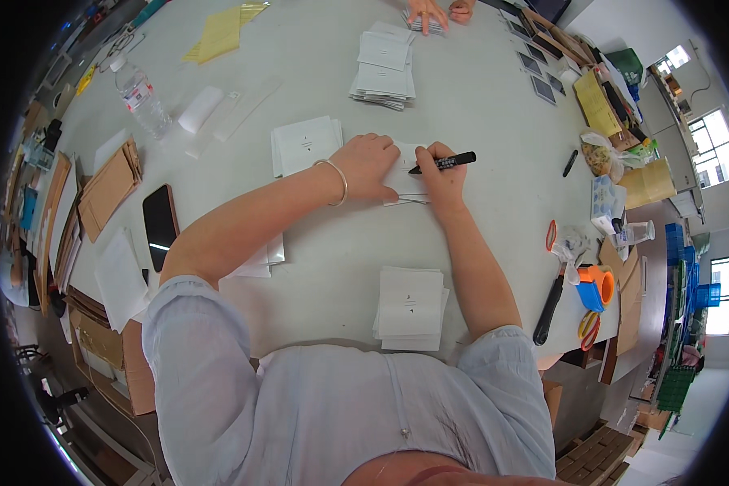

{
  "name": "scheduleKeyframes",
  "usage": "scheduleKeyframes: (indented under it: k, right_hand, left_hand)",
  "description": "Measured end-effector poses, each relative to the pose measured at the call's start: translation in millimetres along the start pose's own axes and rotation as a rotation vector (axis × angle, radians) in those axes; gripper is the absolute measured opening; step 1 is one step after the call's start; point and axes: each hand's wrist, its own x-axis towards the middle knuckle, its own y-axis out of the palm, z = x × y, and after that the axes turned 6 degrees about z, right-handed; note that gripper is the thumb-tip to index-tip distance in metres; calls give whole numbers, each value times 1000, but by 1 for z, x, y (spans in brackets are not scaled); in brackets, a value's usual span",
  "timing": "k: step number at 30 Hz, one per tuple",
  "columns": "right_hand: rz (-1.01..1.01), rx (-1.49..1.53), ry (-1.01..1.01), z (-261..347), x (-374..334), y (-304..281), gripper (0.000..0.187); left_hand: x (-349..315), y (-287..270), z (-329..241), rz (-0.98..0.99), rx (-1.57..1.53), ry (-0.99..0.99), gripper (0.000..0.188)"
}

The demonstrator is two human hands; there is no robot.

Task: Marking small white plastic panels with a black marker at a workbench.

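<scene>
My right hand point(443, 185) grips a black marker pen point(455, 161), its tip pointing left over a small stack of white cards point(402, 180). The fingers of my left hand point(366, 166) lie flat on the left side of that stack, with nothing gripped. Part of the top card is covered by both hands. Left of my left hand is another white card stack point(306, 139), partly under my forearm. Nearer my body, a stack of marked cards point(410, 304) lies beside my right forearm. More white sheets point(259, 261) show under my left forearm.
Tall card piles point(383, 73) stand ahead, near another person's hands point(427, 14). A water bottle point(142, 97), phone point(160, 225) and cardboard pieces point(109, 190) lie left. At right are a second black pen point(571, 163), an orange-and-blue tape dispenser point(595, 287) and scissors point(588, 329).
</scene>
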Motion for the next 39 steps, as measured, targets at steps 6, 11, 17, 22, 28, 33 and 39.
scheduleKeyframes:
  k: [6,11,17,22,28,33,39]
  right_hand:
    - [59,-120,-22,-4,-2,0,28]
    - [28,-162,-55,-3,0,1,27]
    - [68,-168,-33,-5,0,-1,26]
    - [-160,205,37,11,-1,-4,27]
    - [-161,209,92,13,3,-5,27]
    - [-42,23,26,-1,6,-1,27]
    - [-11,-173,-12,5,5,5,26]
  left_hand:
    - [0,3,-1,-38,-2,6,65]
    - [0,2,0,-26,5,0,64]
    - [-1,2,-1,-54,1,3,64]
    - [-6,2,6,-114,-26,35,63]
    - [-53,-34,52,-180,24,-38,59]
    - [-74,-44,73,37,55,-273,63]
    - [-35,-13,37,-242,53,40,63]
